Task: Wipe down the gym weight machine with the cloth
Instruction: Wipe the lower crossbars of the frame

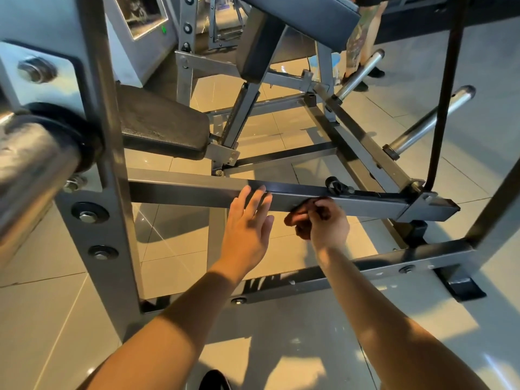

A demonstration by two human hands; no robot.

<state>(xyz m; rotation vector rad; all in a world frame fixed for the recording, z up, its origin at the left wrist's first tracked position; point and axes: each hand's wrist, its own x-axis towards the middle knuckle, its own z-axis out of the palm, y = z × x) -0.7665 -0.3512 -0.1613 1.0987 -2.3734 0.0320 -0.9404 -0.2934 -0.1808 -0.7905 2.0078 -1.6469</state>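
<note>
A grey steel weight machine fills the view; its horizontal square bar (183, 190) runs from the left upright to a bracket on the right. My left hand (247, 220) lies open with straight fingers against the front of that bar near its middle. Just to the right, my right hand (323, 223) grips a small dark reddish cloth (298, 220) bunched against the bar's lower front edge. Most of the cloth is hidden under my fingers.
A black padded seat (163, 128) sits behind the bar at left, and a large chrome sleeve (31, 170) juts out at far left. Chrome weight pegs (427, 125) angle out at right. A person's legs (363, 46) stand at the back. Tiled floor (281, 347) lies below.
</note>
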